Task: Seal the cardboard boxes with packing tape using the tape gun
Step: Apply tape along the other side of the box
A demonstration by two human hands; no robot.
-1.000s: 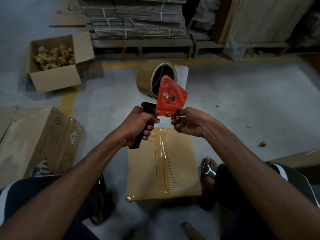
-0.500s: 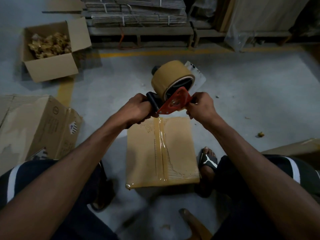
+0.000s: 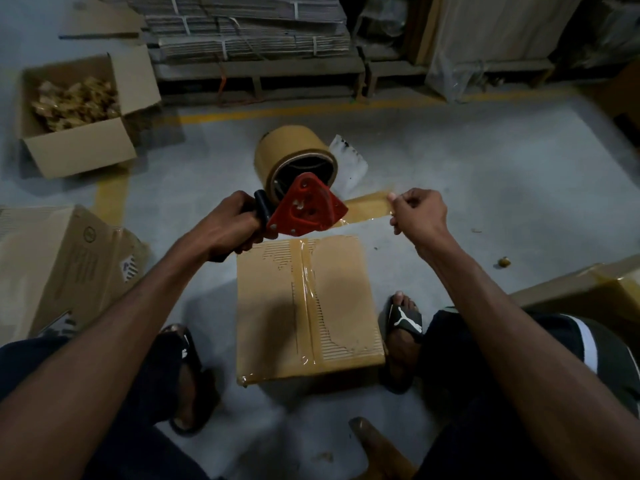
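At far left on the grey floor, a big closed carton [image 3: 65, 268] lies tilted, and behind it an open box [image 3: 79, 147] holds a heap of pale brown scraps. Further back, flat cardboard sheets [image 3: 249, 26] are stacked in strapped bundles on a wooden pallet [image 3: 263, 71]. Left of centre, the left hand [image 3: 230, 228] has its fingers curled tight round the black handle of the tape gun [image 3: 304, 211], which is held in the air above the far edge of the small box. Its red side plate faces the camera and the brown tape roll [image 3: 294, 157] sits at its top. Below it, between the person's two sandalled feet, the small box [image 3: 308, 306] rests on the floor, closed, with tape running along its centre seam and across its near edge. From the gun a strip of tape [image 3: 369, 207] stretches out to the right, clear of the box. The right hand [image 3: 420, 216] pinches the free end of that strip between thumb and fingertips, the other fingers curled in. At far right, another carton [image 3: 588, 289] shows its edge behind the right leg
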